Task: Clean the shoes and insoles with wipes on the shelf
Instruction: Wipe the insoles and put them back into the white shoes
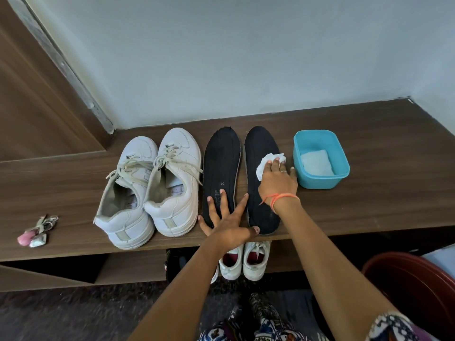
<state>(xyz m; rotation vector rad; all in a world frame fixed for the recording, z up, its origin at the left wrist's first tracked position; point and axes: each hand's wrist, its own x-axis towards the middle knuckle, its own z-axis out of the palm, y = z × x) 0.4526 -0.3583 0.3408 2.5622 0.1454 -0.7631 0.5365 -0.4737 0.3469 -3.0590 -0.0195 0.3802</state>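
Two white sneakers (pixel 147 188) stand side by side on the brown wooden shelf (pixel 369 168), toes toward the wall. To their right lie two black insoles, the left insole (pixel 221 163) and the right insole (pixel 258 148). My left hand (pixel 226 217) lies spread flat, fingers on the heel of the left insole and the thumb at the heel of the right one. My right hand (pixel 278 178) presses a white wipe (pixel 268 161) flat onto the middle of the right insole. A blue tub (pixel 320 178) with folded wipes (pixel 317 163) stands just right of that hand.
A pink keychain bundle (pixel 37 232) lies at the shelf's left end. A smaller pair of white shoes (pixel 243 262) sits in the compartment below the shelf edge. A dark red bucket (pixel 413 286) stands on the floor at lower right. The grey wall backs the shelf.
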